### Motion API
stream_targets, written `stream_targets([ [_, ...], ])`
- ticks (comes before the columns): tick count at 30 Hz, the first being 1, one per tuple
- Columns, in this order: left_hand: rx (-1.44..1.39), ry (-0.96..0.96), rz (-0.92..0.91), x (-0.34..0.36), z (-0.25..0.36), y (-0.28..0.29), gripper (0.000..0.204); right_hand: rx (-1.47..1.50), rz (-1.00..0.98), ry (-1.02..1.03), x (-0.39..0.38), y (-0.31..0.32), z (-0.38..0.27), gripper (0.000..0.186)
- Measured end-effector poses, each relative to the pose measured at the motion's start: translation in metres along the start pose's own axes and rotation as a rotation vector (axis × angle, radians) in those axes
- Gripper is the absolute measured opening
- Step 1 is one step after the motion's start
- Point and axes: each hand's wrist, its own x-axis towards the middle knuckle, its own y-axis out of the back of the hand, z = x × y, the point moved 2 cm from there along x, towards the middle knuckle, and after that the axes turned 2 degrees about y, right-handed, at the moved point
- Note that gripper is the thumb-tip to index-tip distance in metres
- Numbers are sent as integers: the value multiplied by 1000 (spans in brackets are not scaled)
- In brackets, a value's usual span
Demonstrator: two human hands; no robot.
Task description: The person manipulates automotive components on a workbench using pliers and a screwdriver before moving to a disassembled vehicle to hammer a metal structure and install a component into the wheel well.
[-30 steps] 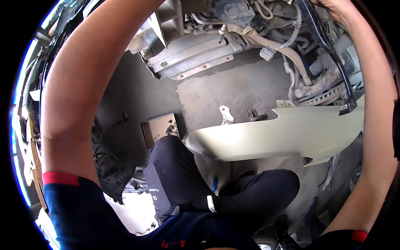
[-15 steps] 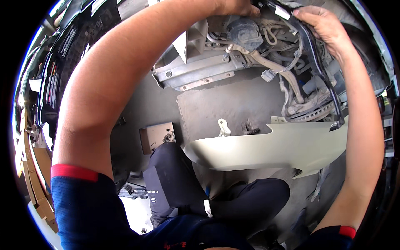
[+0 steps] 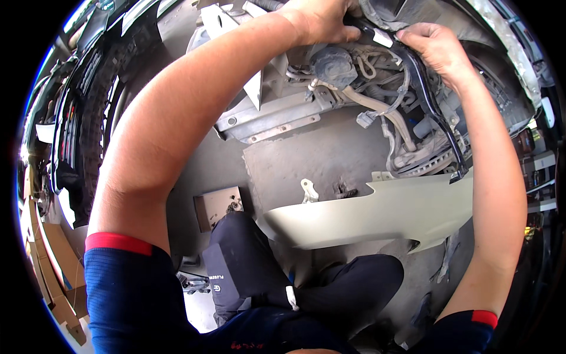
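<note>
A long, curved black strip [image 3: 435, 105] with a white label [image 3: 382, 38] hangs over the car's exposed front corner. At its upper end my left hand [image 3: 321, 22] is closed on it, thumb along the edge; the fingertips are partly hidden. My right hand [image 3: 435, 52] pinches the same strip just right of the label, thumb and fingers together. The strip's lower tip reaches a pale cream fender [image 3: 354, 215] lying below, near the brake disc [image 3: 433, 164]. Between the hands and the fender are a round grey part [image 3: 333, 66] and wiring hoses [image 3: 377, 105].
A metal crossbeam [image 3: 277, 117] juts out at the left of the wiring. On the floor sit a shallow box of small fasteners [image 3: 217, 207] and a small pale bracket [image 3: 309, 192]. A black bumper [image 3: 73, 127] and cardboard [image 3: 62, 253] stand at far left.
The whole view has shifted, so both hands and the strip appear lower and further left, and more of my left hand shows. Both hands keep their hold on the strip.
</note>
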Motion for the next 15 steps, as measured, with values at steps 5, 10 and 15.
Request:
stream_targets([
  [5, -73, 17, -38, -4, -1, 2, 27, -214, 71, 94, -1, 0, -5, 36],
  [10, -71, 10, -38, -1, -9, -10, 25, -209, 32, 32, -1, 0, -5, 36],
  [15, -55, 8, -56, 2, -10, -9, 25, -117, 29, 20, 2, 3, -1, 33],
])
